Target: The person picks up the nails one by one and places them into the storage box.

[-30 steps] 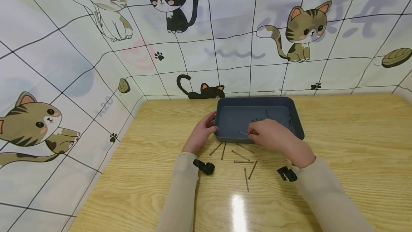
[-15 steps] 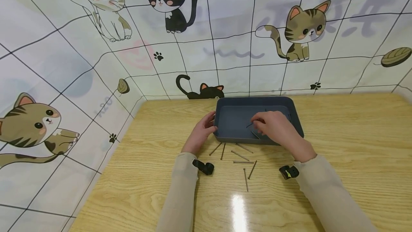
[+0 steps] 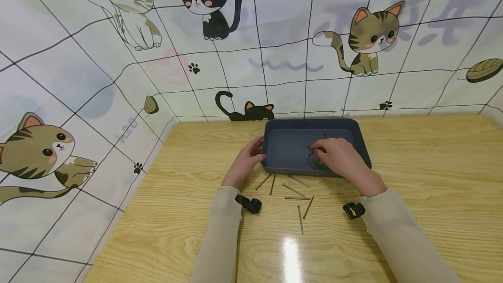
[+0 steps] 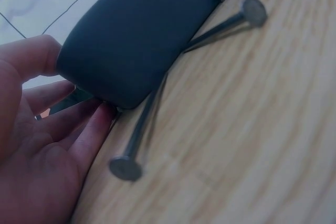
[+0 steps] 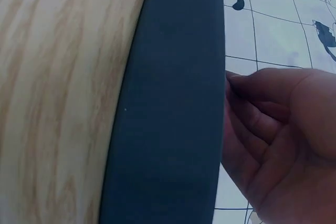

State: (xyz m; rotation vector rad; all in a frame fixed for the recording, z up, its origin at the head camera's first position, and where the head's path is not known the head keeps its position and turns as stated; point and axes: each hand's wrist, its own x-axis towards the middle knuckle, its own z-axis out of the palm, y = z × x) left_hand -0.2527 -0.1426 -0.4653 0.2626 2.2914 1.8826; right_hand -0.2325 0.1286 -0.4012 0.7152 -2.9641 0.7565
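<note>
Nail [image 3: 311, 154] between right fingers [image 3: 320, 144]

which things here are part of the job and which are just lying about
Part of the job, it seems:
- dark tray
- nails inside it
- loose nails nearby
- left hand, touching the tray
- right hand, reaching into it

Just around:
- cat-print wall covering
- black wrist devices

Long, plain beige sleeves, the left sleeve [image 3: 218, 235] and right sleeve [image 3: 404, 235], end at a bare left hand [image 3: 242, 164] and right hand [image 3: 339, 157]. The left camera [image 3: 249, 204], at the cuff's four o'clock, is black with a rounded block; the right camera [image 3: 353, 210], at eight o'clock, is black, boxy, yellow-marked.
</note>
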